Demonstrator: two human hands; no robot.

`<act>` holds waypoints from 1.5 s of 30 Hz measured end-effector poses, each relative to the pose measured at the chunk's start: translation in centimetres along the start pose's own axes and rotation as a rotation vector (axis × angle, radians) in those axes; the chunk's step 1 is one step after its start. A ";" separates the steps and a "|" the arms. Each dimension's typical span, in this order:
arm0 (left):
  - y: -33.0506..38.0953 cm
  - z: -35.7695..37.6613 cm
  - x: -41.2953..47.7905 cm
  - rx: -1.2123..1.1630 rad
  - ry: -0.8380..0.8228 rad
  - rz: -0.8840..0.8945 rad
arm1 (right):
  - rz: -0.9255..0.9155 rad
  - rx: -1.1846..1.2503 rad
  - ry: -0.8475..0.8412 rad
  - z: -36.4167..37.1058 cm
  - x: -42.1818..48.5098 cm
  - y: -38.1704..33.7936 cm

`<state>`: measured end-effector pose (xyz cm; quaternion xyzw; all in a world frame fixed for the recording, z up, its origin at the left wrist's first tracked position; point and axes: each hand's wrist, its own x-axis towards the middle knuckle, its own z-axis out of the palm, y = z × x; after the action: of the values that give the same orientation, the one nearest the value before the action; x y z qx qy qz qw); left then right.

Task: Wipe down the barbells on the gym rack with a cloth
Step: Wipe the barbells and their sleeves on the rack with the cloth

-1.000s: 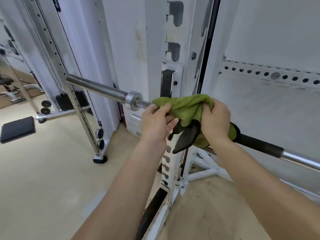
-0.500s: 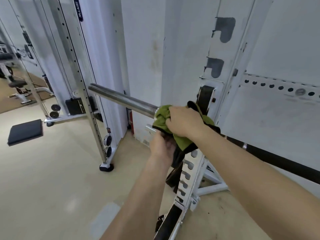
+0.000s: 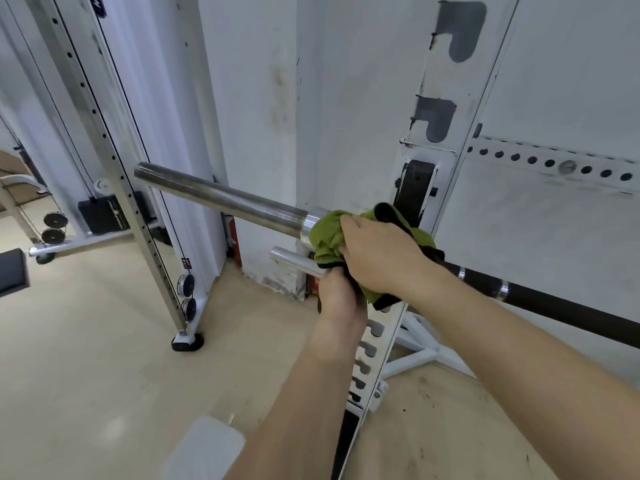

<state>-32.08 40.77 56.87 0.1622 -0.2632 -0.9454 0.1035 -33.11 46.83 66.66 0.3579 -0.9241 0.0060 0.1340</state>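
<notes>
Beige floor (image 3: pixel 86 375) and white wall lie behind a white rack upright (image 3: pixel 433 81). Barbell (image 3: pixel 221 199) sits nearly level, its long axis running from the steel sleeve end, up-left of the grip, to the black shaft down-right of it. Right hand (image 3: pixel 381 258) clamps a green cloth (image 3: pixel 325 233) around the bar just beside the sleeve collar. Left hand (image 3: pixel 337 296), directly beneath, grips the cloth's hanging black-edged end. Short steel peg (image 3: pixel 291 259) projects just left of the lower grip.

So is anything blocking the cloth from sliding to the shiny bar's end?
Nothing visible. The right hand holds the green cloth at the bar's collar, and the shiny sleeve beyond runs bare to its tip.
</notes>
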 end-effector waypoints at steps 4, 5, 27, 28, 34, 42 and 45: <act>0.4 -1.3 -1.6 0.136 0.015 0.114 | 0.002 0.034 -0.208 -1.3 3.9 0.7; 0.6 -1.7 -1.9 0.156 -0.003 0.117 | 0.015 0.039 -0.225 -1.4 4.4 0.6; 3.3 -0.9 -3.3 0.273 0.216 0.105 | 0.146 0.150 0.051 0.3 3.4 -0.9; 3.4 -1.2 -3.3 0.300 0.243 0.121 | 0.136 0.122 0.046 0.3 3.1 -0.9; 5.4 -0.7 -4.7 0.383 0.198 0.286 | 0.102 0.246 0.207 -0.9 -2.4 -2.2; 15.5 6.8 -4.2 0.604 0.145 1.005 | 0.388 1.458 0.790 -2.2 -4.3 -10.5; 16.2 8.3 -3.0 0.800 -0.020 1.134 | 0.499 1.694 0.764 -0.9 -4.0 -13.9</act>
<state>-30.51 31.82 72.94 0.0167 -0.6364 -0.5772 0.5114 -20.88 39.18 65.32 0.1027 -0.5566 0.8160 0.1177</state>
